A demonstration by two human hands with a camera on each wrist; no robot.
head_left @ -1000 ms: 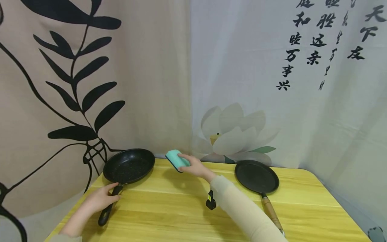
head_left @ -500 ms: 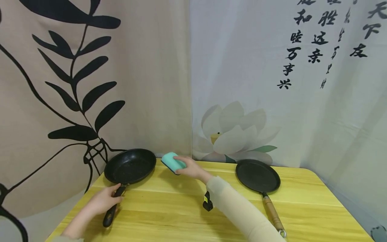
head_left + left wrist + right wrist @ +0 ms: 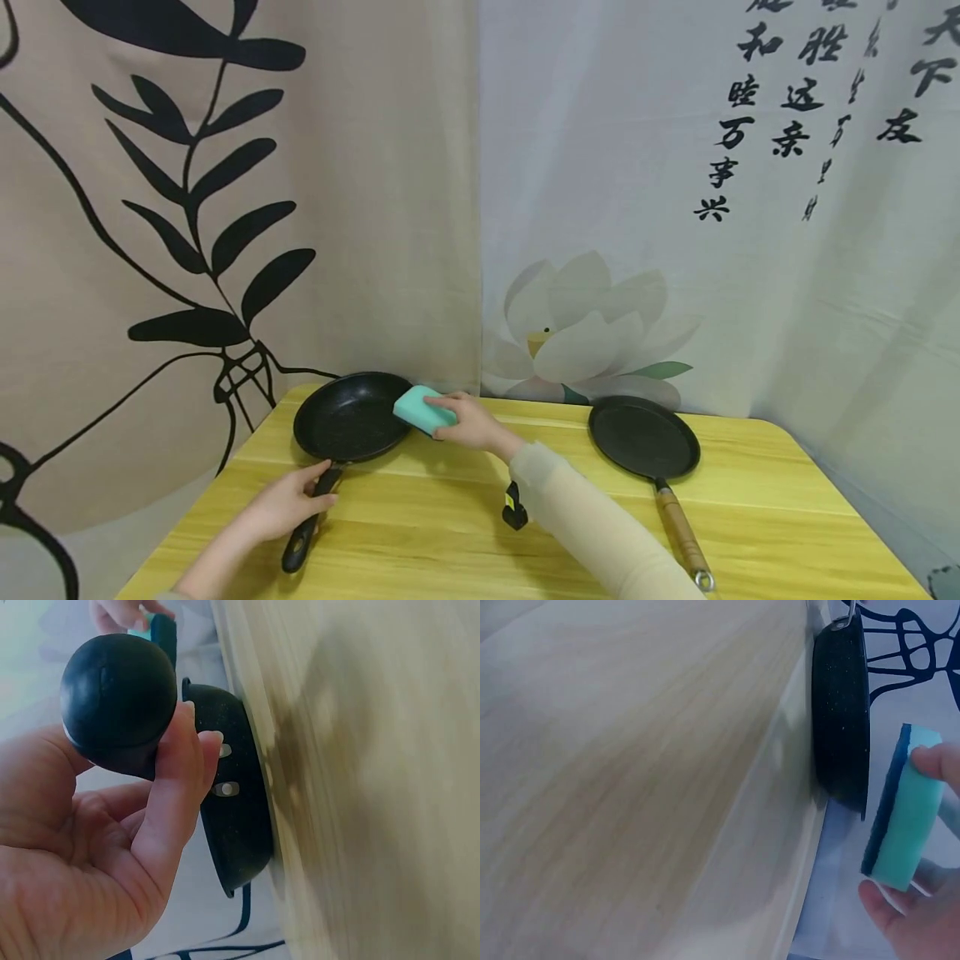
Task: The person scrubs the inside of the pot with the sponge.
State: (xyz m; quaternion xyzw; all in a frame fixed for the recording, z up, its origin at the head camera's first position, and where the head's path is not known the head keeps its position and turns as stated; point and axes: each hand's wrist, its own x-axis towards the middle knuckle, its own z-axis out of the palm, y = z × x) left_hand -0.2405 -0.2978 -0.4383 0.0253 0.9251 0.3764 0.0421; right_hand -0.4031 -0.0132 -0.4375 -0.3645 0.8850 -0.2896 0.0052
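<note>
A deep black frying pan [image 3: 352, 421] sits at the back left of the wooden table. My left hand [image 3: 288, 502] grips its black handle [image 3: 303, 537]; in the left wrist view the handle end [image 3: 116, 697] lies between thumb and fingers. My right hand [image 3: 472, 425] pinches a turquoise sponge [image 3: 422, 410] with a dark scouring layer on its underside. In the head view the sponge overlaps the pan's right rim. The right wrist view has the sponge [image 3: 911, 810] held on edge between thumb and fingers, beside the pan wall [image 3: 840, 712].
A flat black pan [image 3: 643, 437] with a wooden handle [image 3: 684, 533] lies to the right on the table [image 3: 420, 533]. Behind the table hangs a printed curtain [image 3: 390, 208]. A small black device [image 3: 514, 507] hangs under my right wrist.
The frying pan has slid right, with my left hand still on its handle. My right hand has brought the sponge left, from beside the pan to its right rim.
</note>
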